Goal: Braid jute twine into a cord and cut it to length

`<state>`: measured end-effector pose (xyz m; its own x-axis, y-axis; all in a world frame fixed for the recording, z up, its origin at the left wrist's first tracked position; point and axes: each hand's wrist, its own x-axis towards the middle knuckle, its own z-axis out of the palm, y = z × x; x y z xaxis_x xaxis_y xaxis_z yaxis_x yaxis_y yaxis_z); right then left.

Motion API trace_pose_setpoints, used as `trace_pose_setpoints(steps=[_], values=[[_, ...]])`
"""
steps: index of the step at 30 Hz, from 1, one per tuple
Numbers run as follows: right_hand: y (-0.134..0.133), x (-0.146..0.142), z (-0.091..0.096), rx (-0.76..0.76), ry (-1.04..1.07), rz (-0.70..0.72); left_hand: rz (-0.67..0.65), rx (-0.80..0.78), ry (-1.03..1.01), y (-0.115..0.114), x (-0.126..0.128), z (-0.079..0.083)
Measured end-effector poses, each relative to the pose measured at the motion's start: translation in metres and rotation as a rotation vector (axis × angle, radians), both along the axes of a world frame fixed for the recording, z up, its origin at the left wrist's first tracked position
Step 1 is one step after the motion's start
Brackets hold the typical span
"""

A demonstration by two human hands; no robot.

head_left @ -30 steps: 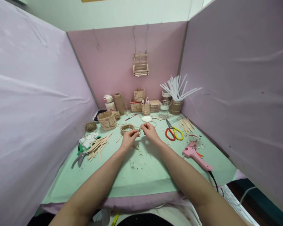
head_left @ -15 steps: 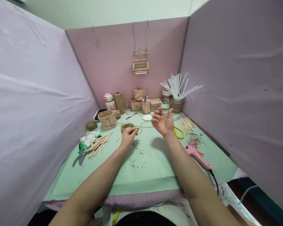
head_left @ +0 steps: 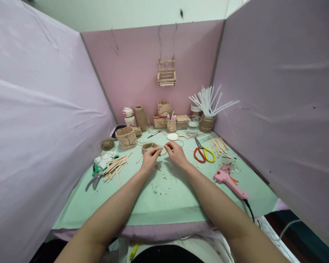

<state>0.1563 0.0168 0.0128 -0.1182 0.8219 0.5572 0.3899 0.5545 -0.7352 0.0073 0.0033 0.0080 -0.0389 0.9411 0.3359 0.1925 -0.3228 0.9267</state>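
My left hand (head_left: 150,157) and my right hand (head_left: 175,152) meet over the middle of the green table (head_left: 170,197). Both pinch a thin strand of jute twine (head_left: 162,149) between fingertips, a few centimetres apart. A small coil of the same twine (head_left: 148,147) lies just beyond my left hand. A short wooden piece lies under my left hand; what it is I cannot make out.
Wooden sticks (head_left: 115,166) and pliers (head_left: 94,179) lie at the left, with a twine ball (head_left: 108,144) and a woven basket (head_left: 126,136) behind. Scissors (head_left: 204,153), more sticks (head_left: 219,144) and a pink glue gun (head_left: 230,181) lie at the right. Jars and white rods (head_left: 208,102) line the back.
My right hand, raised and open half a second ago, has come back down beside my left hand and pinched the twine again. The view shifted slightly.
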Motion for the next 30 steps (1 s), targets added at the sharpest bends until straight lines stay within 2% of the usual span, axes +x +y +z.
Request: trace_pose_setpoints(steps=[8, 16, 19, 30], values=[[-0.004, -0.002, 0.000, 0.145, -0.051, 0.133, 0.052, 0.065, 0.075, -0.003, 0.001, -0.001], [-0.005, -0.003, 0.000, 0.123, -0.034, 0.125, 0.051, 0.089, 0.106, -0.002, 0.000, -0.003], [-0.003, -0.003, 0.000, 0.061, 0.032, 0.110, 0.033, 0.093, 0.112, -0.002, 0.000, -0.003], [0.006, -0.002, -0.001, -0.310, 0.278, 0.053, -0.002, 0.051, 0.161, -0.003, 0.002, -0.004]])
